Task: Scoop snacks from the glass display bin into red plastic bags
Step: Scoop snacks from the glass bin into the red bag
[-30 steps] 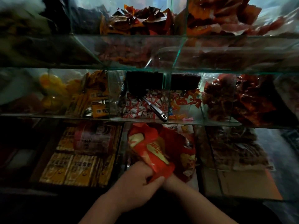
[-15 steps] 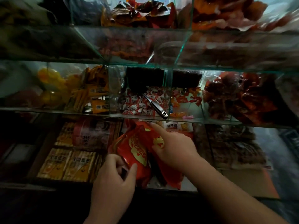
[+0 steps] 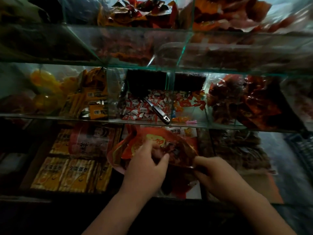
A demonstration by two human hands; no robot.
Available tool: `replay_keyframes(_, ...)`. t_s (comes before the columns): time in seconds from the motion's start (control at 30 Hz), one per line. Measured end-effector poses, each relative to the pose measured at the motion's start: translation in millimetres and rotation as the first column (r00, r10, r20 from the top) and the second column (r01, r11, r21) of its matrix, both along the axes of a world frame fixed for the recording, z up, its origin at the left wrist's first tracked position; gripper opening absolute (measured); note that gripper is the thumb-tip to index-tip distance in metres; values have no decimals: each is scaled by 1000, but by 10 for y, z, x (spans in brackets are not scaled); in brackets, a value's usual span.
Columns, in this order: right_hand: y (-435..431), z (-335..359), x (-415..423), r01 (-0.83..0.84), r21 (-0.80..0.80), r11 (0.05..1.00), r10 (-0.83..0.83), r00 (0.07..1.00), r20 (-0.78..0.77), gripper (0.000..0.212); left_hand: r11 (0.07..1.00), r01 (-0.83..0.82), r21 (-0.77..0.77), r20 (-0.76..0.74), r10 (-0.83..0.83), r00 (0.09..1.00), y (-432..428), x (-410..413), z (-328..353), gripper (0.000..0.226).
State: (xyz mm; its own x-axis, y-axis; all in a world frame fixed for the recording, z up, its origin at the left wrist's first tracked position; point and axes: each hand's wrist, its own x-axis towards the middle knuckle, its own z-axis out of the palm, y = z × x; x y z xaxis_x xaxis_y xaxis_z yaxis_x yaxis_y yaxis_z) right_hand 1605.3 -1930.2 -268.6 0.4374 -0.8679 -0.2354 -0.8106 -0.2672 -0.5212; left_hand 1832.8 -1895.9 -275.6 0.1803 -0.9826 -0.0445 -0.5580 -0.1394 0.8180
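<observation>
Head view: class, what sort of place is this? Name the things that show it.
Probably a snack shop's counter: tiered glass bins, wrapped sweets with a scoop among them, and a red bag.

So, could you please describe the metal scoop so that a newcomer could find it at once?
Find the middle shelf of the glass display case. Its centre compartment holds small red-and-white wrapped candies, just above the red bag. The metal scoop lies slanting on them, handle toward the front glass, the only shiny silver thing among the wrappers.
</observation>
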Motion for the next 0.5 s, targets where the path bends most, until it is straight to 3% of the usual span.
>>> replay_keyframes(0.13,362,70,-517,83,99,992,-75,994,-78,20,910,0,415,78,-35,996,-239,-139,-165,88)
replay_keyframes(0.17,424,71,-581,94,134,987,-77,989,-126,21,891,17,454,104,-73,992,-281,-192,-207,92)
replay_keyframes(0.27,532,112,-689,107,203,973,-48,960,-277,27,864,132,486,172,-243,955,-395,-368,-293,73)
replay_keyframes(0.3,538,144,-701,106,214,971,-34,948,-318,31,842,136,523,144,-245,959,-412,-415,-286,81)
replay_keyframes(0.37,518,195,-688,118,240,964,-25,934,-356,37,770,99,630,-48,-89,995,-417,-473,-269,108)
replay_keyframes(0.4,497,212,-667,128,245,961,-31,931,-362,41,756,81,650,-147,20,989,-411,-485,-253,108)
replay_keyframes(0.5,444,203,-613,200,247,948,-117,942,-315,56,829,30,558,-214,108,971,-439,-491,-244,52)
